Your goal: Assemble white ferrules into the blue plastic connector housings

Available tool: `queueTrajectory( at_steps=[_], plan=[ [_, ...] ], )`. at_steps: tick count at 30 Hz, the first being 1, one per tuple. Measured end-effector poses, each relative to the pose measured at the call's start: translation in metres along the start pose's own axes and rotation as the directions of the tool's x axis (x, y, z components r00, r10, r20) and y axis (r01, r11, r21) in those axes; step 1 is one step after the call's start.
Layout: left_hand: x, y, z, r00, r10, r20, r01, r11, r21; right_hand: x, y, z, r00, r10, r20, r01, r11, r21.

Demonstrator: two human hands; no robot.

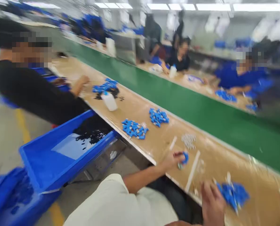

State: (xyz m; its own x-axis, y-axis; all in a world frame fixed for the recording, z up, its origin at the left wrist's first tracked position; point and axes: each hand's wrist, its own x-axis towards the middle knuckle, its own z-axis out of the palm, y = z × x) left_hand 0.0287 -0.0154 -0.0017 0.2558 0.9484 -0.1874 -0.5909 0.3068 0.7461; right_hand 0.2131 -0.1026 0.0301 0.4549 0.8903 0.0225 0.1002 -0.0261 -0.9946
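Note:
My left hand (174,160) is closed around a small blue plastic part (184,157) just above the brown work surface, with something pale showing below its fingers. My right hand (212,201) is close to the front edge, its fingers curled together and blurred; I cannot make out what is in them. Just right of that hand lies a pile of blue parts (235,194) with pale bits among them. A heap of small whitish pieces (188,141) sits beyond my left hand. Two pale strips, one on each side of my left hand, lie across the bench; the nearer is a white strip (192,171).
Two more blue piles (135,128) lie farther left along the bench. Past them stand a white bottle (109,101) and a co-worker (31,84) in black. A blue bin (60,153) with black pieces adjoins the bench. A green conveyor belt (177,97) runs behind; people work across it.

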Motion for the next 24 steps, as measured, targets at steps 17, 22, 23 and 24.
queueTrajectory(
  at_steps=[17, 22, 23, 24],
  plan=[
    [0.01, 0.007, -0.039, 0.987, 0.024, -0.156, -0.009, 0.995, 0.1, 0.025, 0.07, 0.053, 0.975, 0.132, 0.181, -0.103, 0.982, -0.158],
    [0.013, 0.002, -0.035, 0.977, -0.001, -0.214, 0.005, 1.0, 0.017, 0.035, 0.063, 0.06, 0.969, 0.115, 0.217, -0.066, 0.973, -0.219],
    [0.014, 0.002, -0.032, 0.974, -0.013, -0.224, 0.011, 1.0, -0.01, 0.036, 0.06, 0.06, 0.968, 0.105, 0.226, -0.051, 0.971, -0.232],
    [0.015, 0.001, -0.029, 0.973, -0.031, -0.227, 0.022, 0.999, -0.041, 0.038, 0.057, 0.058, 0.969, 0.092, 0.23, -0.034, 0.97, -0.241]
  ],
)
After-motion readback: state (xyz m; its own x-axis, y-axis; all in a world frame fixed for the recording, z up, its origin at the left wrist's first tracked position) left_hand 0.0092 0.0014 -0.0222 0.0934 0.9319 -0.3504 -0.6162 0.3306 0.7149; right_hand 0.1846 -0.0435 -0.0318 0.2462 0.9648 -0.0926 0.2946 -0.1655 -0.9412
